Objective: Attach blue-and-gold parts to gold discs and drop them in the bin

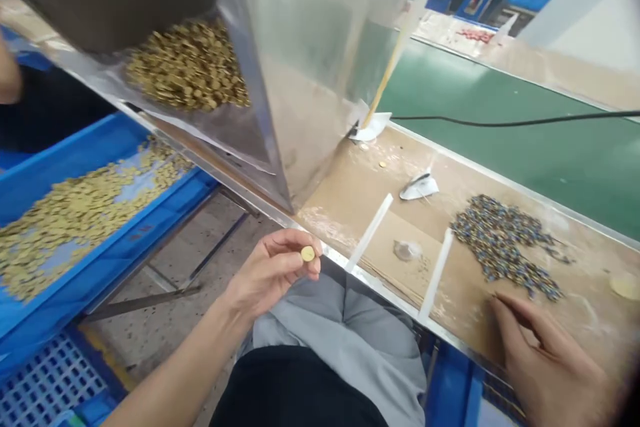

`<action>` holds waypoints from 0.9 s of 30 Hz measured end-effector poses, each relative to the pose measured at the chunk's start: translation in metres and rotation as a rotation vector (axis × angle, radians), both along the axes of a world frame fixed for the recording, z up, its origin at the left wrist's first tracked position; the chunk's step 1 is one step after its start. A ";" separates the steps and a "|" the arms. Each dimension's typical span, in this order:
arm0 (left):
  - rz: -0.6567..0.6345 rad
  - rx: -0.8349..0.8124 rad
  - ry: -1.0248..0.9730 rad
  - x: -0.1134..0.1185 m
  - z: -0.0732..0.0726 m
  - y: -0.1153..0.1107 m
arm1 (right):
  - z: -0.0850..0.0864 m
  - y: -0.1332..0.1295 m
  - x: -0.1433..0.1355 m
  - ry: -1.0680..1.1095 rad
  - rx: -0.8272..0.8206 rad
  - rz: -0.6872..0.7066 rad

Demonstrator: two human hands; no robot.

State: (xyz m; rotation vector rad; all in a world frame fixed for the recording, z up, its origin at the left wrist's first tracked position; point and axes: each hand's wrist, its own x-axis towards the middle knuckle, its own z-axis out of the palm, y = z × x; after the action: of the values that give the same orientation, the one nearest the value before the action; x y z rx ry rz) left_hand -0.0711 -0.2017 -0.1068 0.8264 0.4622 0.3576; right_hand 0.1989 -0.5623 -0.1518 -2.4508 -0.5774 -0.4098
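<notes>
Pinched between the thumb and fingers of my left hand (280, 267) is a small round gold disc (307, 253), held over the table's front edge. My right hand (545, 353) rests at the right of the brown tabletop, thumb and index fingertips close together. Whatever it holds, if anything, is too small to make out. Just beyond those fingertips lies a pile of small dark blue and gold pieces (505, 247). A small clear object (407, 250) sits between two white strips (370, 232) on the table.
A grey-walled box (310, 80) with a heap of gold pieces (193, 67) stands at upper left. Below it, a blue tray (105, 147) holds many flat gold discs. Behind the table runs a green surface (475, 93) with a black cable. Other people are partly visible at the edges.
</notes>
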 end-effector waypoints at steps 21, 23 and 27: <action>-0.218 -0.105 0.017 0.077 -0.040 -0.038 | 0.044 0.104 -0.034 0.142 0.365 0.356; -0.198 -0.093 0.013 0.082 -0.039 -0.041 | 0.042 0.112 -0.032 0.118 0.337 0.385; -0.146 -0.073 0.012 0.087 -0.041 -0.047 | 0.039 0.121 -0.032 0.047 0.253 0.424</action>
State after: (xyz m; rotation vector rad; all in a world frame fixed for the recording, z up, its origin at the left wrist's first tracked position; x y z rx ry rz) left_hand 0.0157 -0.2489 -0.1473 0.7870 0.4205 0.2000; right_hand 0.1672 -0.4417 -0.1131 -2.0232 -0.9382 -0.2336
